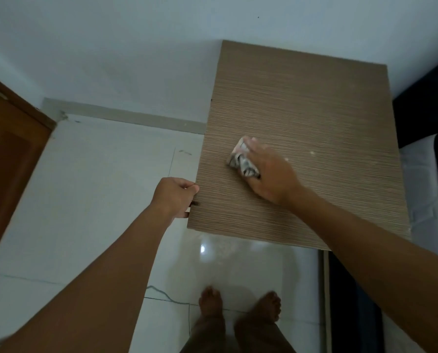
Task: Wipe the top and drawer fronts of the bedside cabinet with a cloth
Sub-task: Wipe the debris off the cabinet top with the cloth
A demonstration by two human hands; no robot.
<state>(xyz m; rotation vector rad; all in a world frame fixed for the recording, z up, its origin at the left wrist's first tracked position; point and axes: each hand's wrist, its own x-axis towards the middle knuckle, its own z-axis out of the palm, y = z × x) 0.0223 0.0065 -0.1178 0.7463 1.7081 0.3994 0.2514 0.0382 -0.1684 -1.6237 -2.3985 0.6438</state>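
The bedside cabinet [314, 110] shows only its brown wood-grain top from above; the drawer fronts are hidden beneath it. A crumpled grey-and-white cloth [240, 160] lies on the top's left half. My right hand [268, 171] presses down on the cloth, fingers pointing to the far left, and covers most of it. My left hand [177, 196] grips the cabinet's left edge near the front corner, fingers curled under the edge.
A white wall stands behind the cabinet. A bed with a dark frame and white bedding [421, 174] touches its right side. A brown wooden door [6, 154] is at the far left. My bare feet [238, 305] stand on glossy white floor tiles.
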